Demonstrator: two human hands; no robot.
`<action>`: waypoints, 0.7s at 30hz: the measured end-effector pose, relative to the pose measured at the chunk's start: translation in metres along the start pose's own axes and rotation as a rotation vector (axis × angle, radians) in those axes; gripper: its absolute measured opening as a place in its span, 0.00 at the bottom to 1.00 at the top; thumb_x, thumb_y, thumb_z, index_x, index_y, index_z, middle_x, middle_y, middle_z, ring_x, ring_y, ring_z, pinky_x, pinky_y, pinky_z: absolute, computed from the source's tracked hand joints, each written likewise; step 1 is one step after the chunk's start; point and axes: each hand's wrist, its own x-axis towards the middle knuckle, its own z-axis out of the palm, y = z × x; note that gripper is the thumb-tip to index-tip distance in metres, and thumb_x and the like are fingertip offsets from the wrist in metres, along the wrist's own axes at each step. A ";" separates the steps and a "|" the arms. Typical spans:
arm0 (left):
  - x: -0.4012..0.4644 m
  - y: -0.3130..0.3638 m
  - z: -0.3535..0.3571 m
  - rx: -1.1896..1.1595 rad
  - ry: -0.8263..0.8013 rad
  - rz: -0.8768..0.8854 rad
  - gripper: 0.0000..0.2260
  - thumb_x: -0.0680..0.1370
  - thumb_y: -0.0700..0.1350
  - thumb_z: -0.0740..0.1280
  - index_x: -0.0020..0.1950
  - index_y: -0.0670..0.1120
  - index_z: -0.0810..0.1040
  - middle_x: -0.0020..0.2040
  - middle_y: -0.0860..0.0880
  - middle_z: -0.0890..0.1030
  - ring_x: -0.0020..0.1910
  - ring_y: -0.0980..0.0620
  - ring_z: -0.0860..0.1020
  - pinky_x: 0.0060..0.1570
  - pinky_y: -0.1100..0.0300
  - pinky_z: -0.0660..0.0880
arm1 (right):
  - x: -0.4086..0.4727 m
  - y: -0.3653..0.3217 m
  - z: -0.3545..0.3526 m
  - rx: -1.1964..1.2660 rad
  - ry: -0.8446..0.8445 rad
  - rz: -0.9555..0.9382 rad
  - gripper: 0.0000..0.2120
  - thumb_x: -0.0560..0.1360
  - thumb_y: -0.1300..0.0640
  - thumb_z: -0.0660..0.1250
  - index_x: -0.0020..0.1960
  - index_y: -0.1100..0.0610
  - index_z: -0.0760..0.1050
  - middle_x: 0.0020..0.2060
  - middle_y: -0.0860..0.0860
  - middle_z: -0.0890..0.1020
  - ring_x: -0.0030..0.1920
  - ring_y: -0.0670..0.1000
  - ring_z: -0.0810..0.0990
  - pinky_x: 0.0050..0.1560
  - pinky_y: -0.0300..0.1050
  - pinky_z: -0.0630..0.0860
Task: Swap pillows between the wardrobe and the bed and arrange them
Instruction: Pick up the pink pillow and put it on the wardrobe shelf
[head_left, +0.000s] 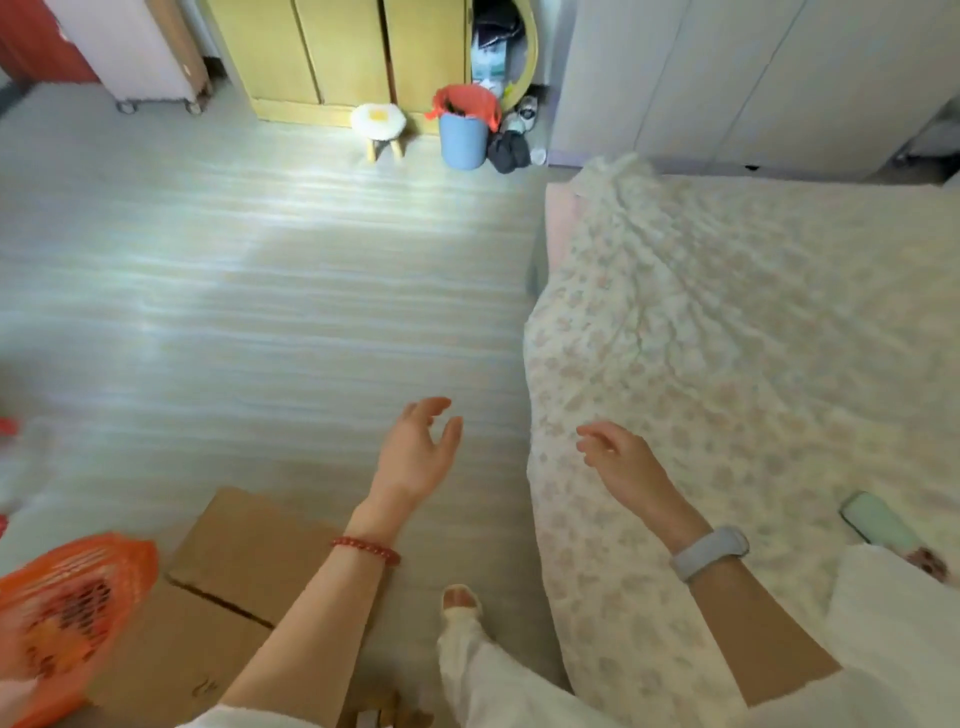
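My left hand (418, 452) hovers over the floor beside the bed, fingers apart, holding nothing; a red bead bracelet circles its wrist. My right hand (621, 460) hangs above the bed's near left edge, fingers spread and empty, with a pale blue band on the wrist. The bed (753, 338) fills the right side, covered by a wrinkled floral sheet. A white wardrobe (727, 78) with closed doors stands behind the bed at the top right. No pillow is visible.
A cardboard box (234, 587) lies on the floor at the lower left, with an orange mesh bag (67, 618) beside it. A blue bin with a red liner (464, 130), a small stool (378, 124) and yellow cabinets (337, 52) stand at the back. A green phone (878, 519) lies on the bed.
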 end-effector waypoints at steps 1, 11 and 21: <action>0.028 0.009 -0.005 -0.003 -0.006 0.025 0.14 0.77 0.44 0.64 0.61 0.41 0.74 0.59 0.41 0.76 0.55 0.46 0.76 0.50 0.63 0.67 | 0.021 -0.014 -0.007 0.014 0.016 -0.004 0.13 0.77 0.59 0.56 0.59 0.57 0.73 0.58 0.56 0.78 0.58 0.55 0.76 0.60 0.51 0.71; 0.273 0.066 -0.069 0.067 0.057 0.186 0.13 0.77 0.45 0.64 0.62 0.45 0.73 0.60 0.45 0.76 0.56 0.49 0.75 0.50 0.62 0.69 | 0.233 -0.146 -0.045 0.096 0.152 -0.124 0.13 0.78 0.60 0.55 0.59 0.59 0.73 0.58 0.56 0.78 0.59 0.54 0.74 0.60 0.45 0.67; 0.608 0.112 -0.071 0.015 -0.019 0.281 0.14 0.77 0.44 0.65 0.61 0.45 0.73 0.59 0.45 0.77 0.56 0.49 0.75 0.51 0.62 0.68 | 0.511 -0.262 -0.092 0.122 0.267 -0.046 0.14 0.79 0.57 0.55 0.62 0.56 0.70 0.61 0.55 0.76 0.58 0.52 0.73 0.58 0.40 0.63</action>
